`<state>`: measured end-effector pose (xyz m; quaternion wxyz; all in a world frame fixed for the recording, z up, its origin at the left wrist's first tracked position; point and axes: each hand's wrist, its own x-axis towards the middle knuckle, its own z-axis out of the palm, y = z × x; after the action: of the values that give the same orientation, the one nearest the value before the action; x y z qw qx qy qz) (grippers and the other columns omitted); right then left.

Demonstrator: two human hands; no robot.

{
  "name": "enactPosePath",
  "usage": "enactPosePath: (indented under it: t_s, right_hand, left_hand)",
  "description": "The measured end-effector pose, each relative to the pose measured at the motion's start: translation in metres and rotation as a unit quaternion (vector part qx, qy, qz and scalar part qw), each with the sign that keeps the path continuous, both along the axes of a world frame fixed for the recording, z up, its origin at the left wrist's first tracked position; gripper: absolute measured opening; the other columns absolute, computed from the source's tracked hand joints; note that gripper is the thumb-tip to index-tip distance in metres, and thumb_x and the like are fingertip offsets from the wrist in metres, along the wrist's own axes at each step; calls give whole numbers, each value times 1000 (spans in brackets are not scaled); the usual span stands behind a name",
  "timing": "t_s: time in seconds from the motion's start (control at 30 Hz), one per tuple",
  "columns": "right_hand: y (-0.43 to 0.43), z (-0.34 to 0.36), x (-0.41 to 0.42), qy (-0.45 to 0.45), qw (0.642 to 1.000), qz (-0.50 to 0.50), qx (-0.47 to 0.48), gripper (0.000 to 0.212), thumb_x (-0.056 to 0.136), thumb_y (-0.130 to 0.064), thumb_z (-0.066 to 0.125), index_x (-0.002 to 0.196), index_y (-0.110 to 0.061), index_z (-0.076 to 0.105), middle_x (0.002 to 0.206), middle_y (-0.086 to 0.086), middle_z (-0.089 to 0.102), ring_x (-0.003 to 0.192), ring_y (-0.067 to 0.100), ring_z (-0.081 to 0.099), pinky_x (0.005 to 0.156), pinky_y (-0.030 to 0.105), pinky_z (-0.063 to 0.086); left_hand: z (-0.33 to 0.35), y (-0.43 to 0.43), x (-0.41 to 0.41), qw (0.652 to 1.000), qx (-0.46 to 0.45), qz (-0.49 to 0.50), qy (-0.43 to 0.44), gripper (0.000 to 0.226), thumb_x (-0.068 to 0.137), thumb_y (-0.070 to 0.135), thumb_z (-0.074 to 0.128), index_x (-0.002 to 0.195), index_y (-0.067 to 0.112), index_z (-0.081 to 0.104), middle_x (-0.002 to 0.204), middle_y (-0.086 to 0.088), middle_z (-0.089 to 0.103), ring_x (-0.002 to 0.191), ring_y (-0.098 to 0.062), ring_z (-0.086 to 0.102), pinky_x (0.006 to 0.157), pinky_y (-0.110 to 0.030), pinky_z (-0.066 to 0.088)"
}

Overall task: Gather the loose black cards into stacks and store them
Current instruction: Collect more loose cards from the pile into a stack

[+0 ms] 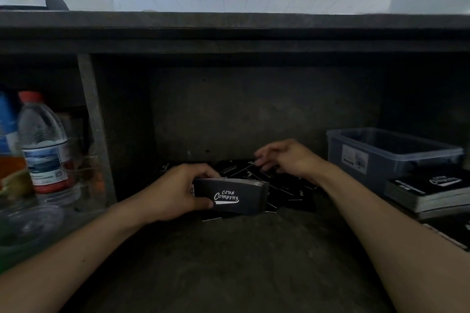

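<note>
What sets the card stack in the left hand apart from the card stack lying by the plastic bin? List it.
The held stack is gripped by the left hand above the loose cards; the resting stack lies untouched beside the plastic bin. The held stack tilts toward the camera; the resting stack lies flat and looks thicker. Both are black with a white Club Camping logo.

Left hand [175,190] grips a stack of black cards [234,197]; right hand [284,156] is over the loose cards [239,170] just behind
</note>
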<state>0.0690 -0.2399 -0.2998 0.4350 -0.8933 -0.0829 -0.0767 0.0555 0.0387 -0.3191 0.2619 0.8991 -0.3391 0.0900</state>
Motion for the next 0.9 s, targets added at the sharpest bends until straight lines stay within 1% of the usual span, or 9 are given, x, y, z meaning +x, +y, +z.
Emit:
enactPosePath:
  t_s: [0.07,0.13,0.23,0.37,0.5,0.6,0.67,0.8,0.9]
  right_hand:
    - [-12,-4,7,-50,975,-98,-191,26,88,-38,70,108,-22,72,104,-2,70,92,11,63,86,28,49]
    - [-19,-12,8,14,947,-125,-296,54,73,-53,80,116,-22,71,113,-3,68,106,14,63,93,27,49]
    - [-19,-11,8,16,947,-133,-292,54,69,-48,84,114,-21,72,116,-2,70,107,15,63,88,22,47]
    - [-21,-5,6,9,951,-150,-272,53,67,-38,87,114,-21,72,114,-2,68,102,15,63,86,20,47]
    - [-24,-3,4,46,944,-123,-304,43,72,-43,83,105,-16,76,108,0,72,97,16,65,90,27,53]
    - [-23,0,2,40,939,-107,-324,34,77,-40,80,102,-16,78,105,-1,73,96,14,65,88,27,53]
    - [-27,3,3,25,947,-119,-298,25,84,-34,74,101,-16,78,107,0,73,96,15,66,88,27,53]
    - [-31,12,5,-47,931,-247,-265,29,92,-28,56,104,-8,73,114,15,70,102,30,66,81,28,49]
    - [-33,13,7,-105,906,-334,-237,29,93,-29,54,101,-8,72,112,20,69,103,35,65,79,32,48]
  left_hand:
    - [1,0,-1,1000,-4,-3,-9,32,78,20,84,103,33,69,98,16,72,90,4,67,79,-23,57]
    - [-3,-1,0,1000,2,-14,0,26,83,23,80,105,30,69,100,15,72,91,3,67,84,-27,57]
    - [-7,-3,1,999,-2,-29,35,24,91,32,71,114,29,63,108,14,71,96,4,67,87,-26,56]
    - [-6,-1,2,998,-5,-41,43,20,94,33,67,112,31,59,108,13,69,97,1,67,85,-27,57]
    - [-7,0,1,999,17,-19,42,38,84,25,76,110,35,50,105,11,66,92,-8,66,84,-38,55]
    - [-5,0,-1,997,-20,-3,81,35,70,42,64,102,40,49,99,3,69,92,-19,67,83,-45,55]
    - [-4,-1,1,994,-34,10,99,28,69,44,57,96,38,51,97,-2,70,93,-19,67,86,-47,54]
    - [-3,-3,-2,990,-51,38,129,21,70,34,53,90,28,56,96,-18,68,80,-17,61,80,-48,53]
    - [-1,-3,-3,989,-46,46,134,15,75,33,54,89,27,55,97,-17,68,83,-19,60,81,-46,52]
